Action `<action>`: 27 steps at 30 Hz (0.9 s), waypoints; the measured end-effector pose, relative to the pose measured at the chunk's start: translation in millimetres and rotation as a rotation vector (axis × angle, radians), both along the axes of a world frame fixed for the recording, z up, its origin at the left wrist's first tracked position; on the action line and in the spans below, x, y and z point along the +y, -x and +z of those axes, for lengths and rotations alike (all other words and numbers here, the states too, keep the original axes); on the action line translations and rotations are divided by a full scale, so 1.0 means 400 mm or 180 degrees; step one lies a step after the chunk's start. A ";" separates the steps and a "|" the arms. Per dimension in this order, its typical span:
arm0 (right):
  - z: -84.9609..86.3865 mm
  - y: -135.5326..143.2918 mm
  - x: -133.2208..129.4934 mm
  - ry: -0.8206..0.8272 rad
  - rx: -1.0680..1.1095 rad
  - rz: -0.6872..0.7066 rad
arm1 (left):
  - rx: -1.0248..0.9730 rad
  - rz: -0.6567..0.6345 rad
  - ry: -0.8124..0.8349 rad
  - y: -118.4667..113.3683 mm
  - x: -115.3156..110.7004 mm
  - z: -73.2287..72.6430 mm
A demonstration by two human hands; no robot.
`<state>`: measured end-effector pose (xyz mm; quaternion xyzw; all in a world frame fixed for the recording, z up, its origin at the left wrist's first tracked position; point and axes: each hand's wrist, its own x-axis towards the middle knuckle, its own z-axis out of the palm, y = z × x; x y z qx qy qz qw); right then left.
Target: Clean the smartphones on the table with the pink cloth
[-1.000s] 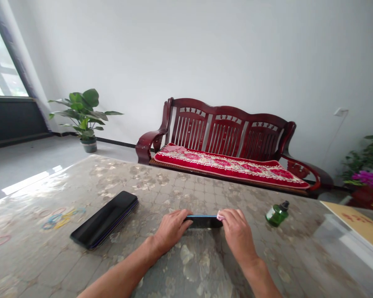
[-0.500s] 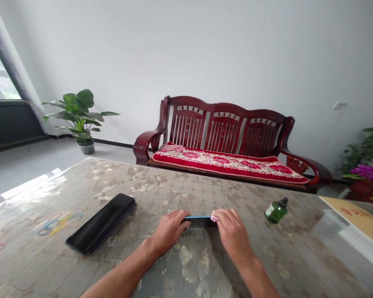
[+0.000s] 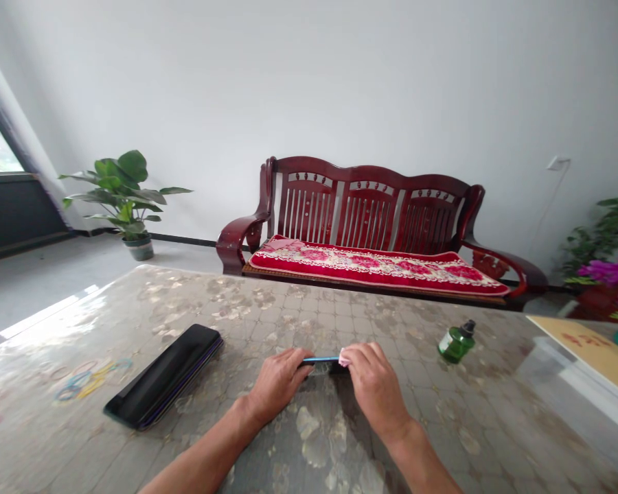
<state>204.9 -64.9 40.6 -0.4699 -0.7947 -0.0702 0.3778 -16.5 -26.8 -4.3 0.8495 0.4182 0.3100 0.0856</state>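
A thin dark object with a blue edge [image 3: 321, 359], perhaps a phone, is seen nearly edge-on above the patterned tabletop [image 3: 288, 322]. My left hand [image 3: 279, 377] pinches its left end between thumb and fingers. At its right end, my right hand [image 3: 375, 384] is closed on a small pink-white cloth [image 3: 343, 357], which touches the object's edge. The right fingertips are partly hidden. To the left lies a stack of long black phone-like slabs [image 3: 163, 376]. A green bottle with a black top [image 3: 456, 342] stands to the right.
Coloured rubber bands [image 3: 87, 379] lie at the left. A yellow-topped box [image 3: 587, 343] is at the right table edge. Beyond the table are a dark red wooden bench [image 3: 371, 213] with a red floral cover, a potted plant [image 3: 126, 195] and purple flowers [image 3: 610, 271].
My right hand has moved left along the thin object with the cloth, closer to my left hand. The left hand keeps its hold. The view has shifted slightly.
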 end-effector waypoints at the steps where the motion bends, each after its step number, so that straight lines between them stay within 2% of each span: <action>1: -0.001 -0.023 -0.001 -0.0027 0.0014 -0.0051 | 0.0012 -0.0007 -0.0006 0.001 0.000 0.000; 3: -0.004 -0.055 -0.002 -0.0076 0.0037 -0.0145 | 0.0038 -0.0029 -0.0007 0.002 0.001 0.000; 5: -0.005 -0.054 -0.002 -0.0096 0.0051 -0.0201 | 0.0056 -0.0027 0.0005 0.002 0.001 0.001; 11: 0.002 0.069 0.005 -0.0022 -0.0090 0.0057 | -0.0006 -0.0062 0.0025 0.000 -0.002 0.005; 13: 0.003 0.078 0.008 0.0016 -0.0105 0.0113 | -0.0015 -0.0066 0.0042 0.002 -0.002 0.005; 19: -0.005 -0.039 0.006 -0.0012 0.0048 -0.0021 | 0.0026 -0.0048 0.0052 0.006 0.003 -0.001; 21: -0.005 -0.055 0.003 -0.0067 0.0076 -0.0106 | 0.0032 -0.0022 0.0045 0.004 0.002 0.001; 23: -0.001 -0.034 0.001 -0.0075 0.0076 -0.0085 | 0.0030 0.0015 0.0038 0.002 -0.001 0.007; 27: 0.009 0.051 0.003 0.0019 -0.0022 0.0158 | 0.0011 -0.0063 0.0085 -0.002 -0.006 0.020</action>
